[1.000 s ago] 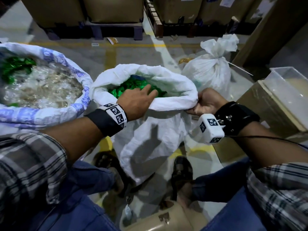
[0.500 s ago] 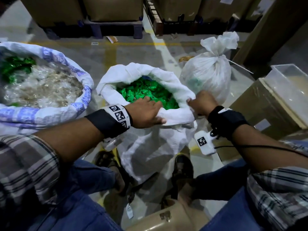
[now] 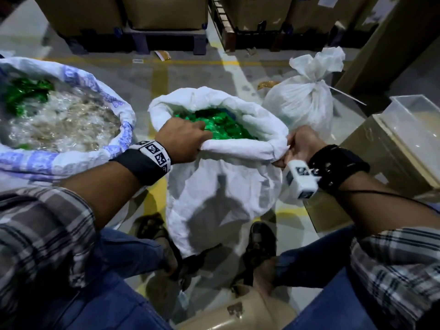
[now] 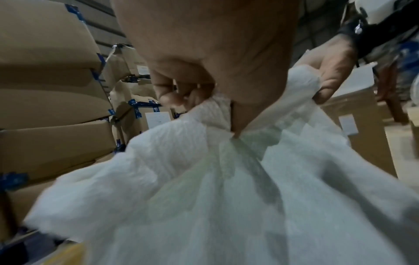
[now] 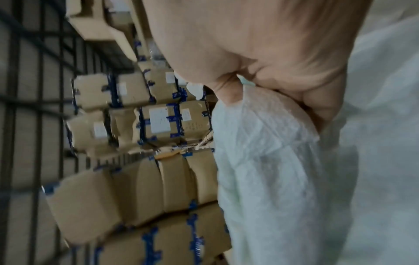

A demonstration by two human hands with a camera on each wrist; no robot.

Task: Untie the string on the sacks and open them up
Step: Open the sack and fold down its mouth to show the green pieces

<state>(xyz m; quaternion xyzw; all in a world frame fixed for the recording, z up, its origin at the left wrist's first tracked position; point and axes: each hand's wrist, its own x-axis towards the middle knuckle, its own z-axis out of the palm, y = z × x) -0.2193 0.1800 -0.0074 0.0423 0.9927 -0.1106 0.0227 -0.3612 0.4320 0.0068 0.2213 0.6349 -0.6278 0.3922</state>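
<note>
The left hand [image 3: 184,139] is clamped on the rolled rim of the white sack [image 3: 221,194] at its 9 o'clock side, while the right hand [image 3: 300,148] is clenched on the rim at 3 o'clock. The sack stands upright between the person's feet, mouth opening upward, green wrappers [image 3: 219,127] showing inside. At 1 o'clock stands a tied sack [image 3: 302,103], knotted neck pointing up.

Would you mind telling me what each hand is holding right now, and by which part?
Both hold the open white sack by its rolled rim: the left hand grips the near-left edge, the right hand the right edge.
</note>
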